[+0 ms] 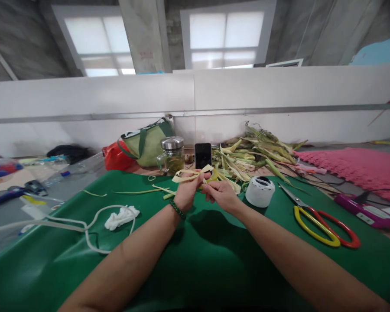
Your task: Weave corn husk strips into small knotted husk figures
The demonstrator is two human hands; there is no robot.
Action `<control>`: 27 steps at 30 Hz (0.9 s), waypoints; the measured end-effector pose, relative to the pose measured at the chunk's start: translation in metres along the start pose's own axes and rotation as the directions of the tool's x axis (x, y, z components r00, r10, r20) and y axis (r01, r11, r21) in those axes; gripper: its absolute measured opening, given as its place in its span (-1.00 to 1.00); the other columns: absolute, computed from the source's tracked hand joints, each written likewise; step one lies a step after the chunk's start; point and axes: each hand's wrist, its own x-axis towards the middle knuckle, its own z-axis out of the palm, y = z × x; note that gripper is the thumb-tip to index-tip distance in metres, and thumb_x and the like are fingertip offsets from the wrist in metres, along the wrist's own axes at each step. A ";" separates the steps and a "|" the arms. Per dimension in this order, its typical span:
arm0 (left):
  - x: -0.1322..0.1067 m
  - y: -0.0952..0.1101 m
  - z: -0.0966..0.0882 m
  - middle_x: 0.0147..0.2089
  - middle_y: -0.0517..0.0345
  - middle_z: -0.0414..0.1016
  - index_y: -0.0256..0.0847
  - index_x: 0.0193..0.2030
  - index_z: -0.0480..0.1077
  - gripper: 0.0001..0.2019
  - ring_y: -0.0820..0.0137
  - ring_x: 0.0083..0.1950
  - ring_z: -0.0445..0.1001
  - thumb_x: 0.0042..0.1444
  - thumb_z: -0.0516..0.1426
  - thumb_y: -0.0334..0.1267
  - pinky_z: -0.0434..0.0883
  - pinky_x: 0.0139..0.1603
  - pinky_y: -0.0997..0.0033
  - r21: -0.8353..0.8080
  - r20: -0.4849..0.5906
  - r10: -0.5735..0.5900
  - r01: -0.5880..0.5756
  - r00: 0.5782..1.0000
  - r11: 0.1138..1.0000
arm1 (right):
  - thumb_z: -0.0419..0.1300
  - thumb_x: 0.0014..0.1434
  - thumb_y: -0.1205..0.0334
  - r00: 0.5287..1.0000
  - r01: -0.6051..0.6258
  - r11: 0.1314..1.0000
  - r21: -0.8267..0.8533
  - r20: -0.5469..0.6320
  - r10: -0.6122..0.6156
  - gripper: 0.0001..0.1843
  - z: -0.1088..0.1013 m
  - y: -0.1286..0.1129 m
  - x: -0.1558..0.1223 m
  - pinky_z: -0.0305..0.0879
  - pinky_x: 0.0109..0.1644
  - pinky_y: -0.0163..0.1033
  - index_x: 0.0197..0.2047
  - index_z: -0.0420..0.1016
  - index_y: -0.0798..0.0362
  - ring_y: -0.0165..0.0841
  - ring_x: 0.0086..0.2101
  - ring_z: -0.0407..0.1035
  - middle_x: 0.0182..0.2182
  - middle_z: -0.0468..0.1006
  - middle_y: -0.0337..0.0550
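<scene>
Pale yellow corn husk strips [183, 177], folded into loops, are gripped in my left hand [187, 193], which wears a green beaded bracelet. Beside it, my right hand [223, 196] is closed, its thumb and fingers pinching the husk close to my left fingertips. Both hands are raised over the green mat [214, 264]. More pale husk shows behind my right hand, partly hidden by it. A white roll [260, 192] stands just right of my right hand. Scissors [315, 219] with one yellow and one red handle lie farther right, blades partly apart.
Behind my hands stand a lidded glass mug [172, 158], a phone [203, 155] and a pile of corn husks [260, 147]. White tissue [121, 217] and a white cable [87, 236] lie left. A purple tool [365, 211] and pink cloth [354, 167] lie right; a green bag [149, 145] stands back left.
</scene>
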 end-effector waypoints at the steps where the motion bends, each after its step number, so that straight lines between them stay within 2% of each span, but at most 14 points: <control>1: -0.001 -0.001 0.002 -0.39 0.12 0.57 -0.25 -0.26 0.28 -0.52 0.57 -0.63 0.32 -0.25 0.36 -0.08 0.28 -0.57 0.52 0.009 -0.023 0.000 0.000 1.000 1.000 | 0.12 0.09 -0.02 1.000 0.003 1.000 -0.017 -0.008 -0.003 -0.63 0.003 -0.001 -0.002 0.14 -0.56 -0.34 -0.59 0.39 0.06 -0.47 -0.68 0.20 -0.71 0.37 -0.27; 5: -0.006 -0.003 0.008 -0.44 0.16 0.56 -0.26 -0.25 0.31 -0.56 0.64 -0.75 0.16 -0.18 0.33 -0.06 0.14 -0.73 0.56 0.060 -0.133 -0.008 0.017 0.991 0.998 | 0.04 0.18 0.05 0.996 0.056 0.988 -0.146 -0.058 -0.065 -0.55 0.013 -0.006 -0.011 0.09 -0.52 -0.32 -0.67 0.30 0.04 -0.45 -0.65 0.21 -0.72 0.37 -0.23; 8: -0.006 -0.001 0.010 -0.49 0.17 0.56 -0.28 -0.28 0.36 -0.64 0.66 -0.79 0.12 -0.15 0.32 -0.12 0.07 -0.75 0.57 0.111 -0.191 0.004 0.018 0.982 0.994 | 0.03 0.20 0.10 0.993 0.064 0.980 -0.190 -0.087 -0.082 -0.56 0.018 -0.010 -0.016 0.07 -0.50 -0.32 -0.67 0.30 0.04 -0.44 -0.64 0.21 -0.71 0.40 -0.22; 10: -0.003 -0.001 0.010 -0.53 0.15 0.55 -0.31 -0.34 0.40 -0.71 0.62 -0.77 0.17 -0.13 0.31 -0.17 0.09 -0.73 0.56 0.147 -0.208 0.034 -0.003 0.978 0.989 | 0.06 0.18 0.12 0.991 0.070 0.982 -0.174 -0.104 -0.089 -0.59 0.020 -0.011 -0.018 0.07 -0.51 -0.32 -0.66 0.33 0.04 -0.45 -0.64 0.21 -0.71 0.40 -0.23; 12: 0.000 -0.001 0.009 -0.58 0.13 0.53 -0.33 -0.40 0.43 -0.77 0.55 -0.69 0.29 -0.13 0.31 -0.21 0.19 -0.66 0.54 0.153 -0.208 0.048 -0.015 0.977 0.988 | 0.08 0.16 0.11 0.991 0.060 0.991 -0.119 -0.113 -0.074 -0.61 0.020 -0.010 -0.017 0.08 -0.53 -0.32 -0.64 0.37 0.04 -0.45 -0.66 0.21 -0.72 0.39 -0.24; 15: 0.003 0.002 0.008 -0.60 0.11 0.51 -0.34 -0.43 0.44 -0.79 0.46 -0.57 0.42 -0.15 0.31 -0.25 0.33 -0.51 0.51 0.072 -0.188 0.006 0.008 0.982 0.997 | 0.11 0.12 0.02 0.996 -0.028 0.998 0.055 -0.083 0.032 -0.62 0.018 -0.008 -0.013 0.09 -0.57 -0.32 -0.61 0.40 0.05 -0.45 -0.69 0.19 -0.73 0.39 -0.25; 17: 0.003 0.006 0.006 -0.59 0.11 0.52 -0.33 -0.38 0.44 -0.75 0.46 -0.56 0.43 -0.16 0.32 -0.22 0.33 -0.50 0.52 0.005 -0.147 -0.041 0.042 0.988 0.999 | 0.13 0.07 -0.03 0.993 -0.098 0.981 0.167 -0.044 0.107 -0.62 0.016 -0.006 -0.009 0.12 -0.59 -0.32 -0.60 0.41 0.07 -0.45 -0.70 0.20 -0.73 0.39 -0.24; 19: 0.002 0.009 0.004 -0.54 0.07 0.54 -0.34 -0.32 0.45 -0.68 0.51 -0.61 0.38 -0.17 0.31 -0.15 0.27 -0.58 0.55 -0.016 -0.075 -0.082 0.081 0.994 0.997 | 0.15 0.03 -0.04 0.988 -0.141 0.965 0.221 -0.023 0.150 -0.62 0.015 -0.006 -0.006 0.13 -0.59 -0.32 -0.62 0.41 0.08 -0.46 -0.70 0.20 -0.73 0.40 -0.23; 22: 0.000 0.011 0.001 -0.45 0.04 0.57 -0.36 -0.25 0.46 -0.60 0.59 -0.69 0.25 -0.22 0.34 -0.14 0.18 -0.67 0.55 0.022 0.007 -0.091 0.091 0.996 0.996 | 0.15 0.03 -0.03 0.986 -0.156 0.961 0.227 -0.029 0.166 -0.62 0.013 -0.006 -0.002 0.13 -0.59 -0.33 -0.63 0.40 0.08 -0.47 -0.71 0.19 -0.73 0.40 -0.24; 27: 0.001 0.005 0.000 -0.47 0.07 0.57 -0.37 -0.27 0.49 -0.64 0.62 -0.75 0.18 -0.18 0.32 -0.15 0.12 -0.74 0.53 0.127 -0.084 -0.047 0.057 0.995 0.990 | 0.09 0.12 0.03 0.993 -0.112 0.991 0.072 -0.019 0.114 -0.63 0.017 -0.007 -0.007 0.13 -0.59 -0.33 -0.61 0.38 0.06 -0.46 -0.71 0.22 -0.73 0.39 -0.25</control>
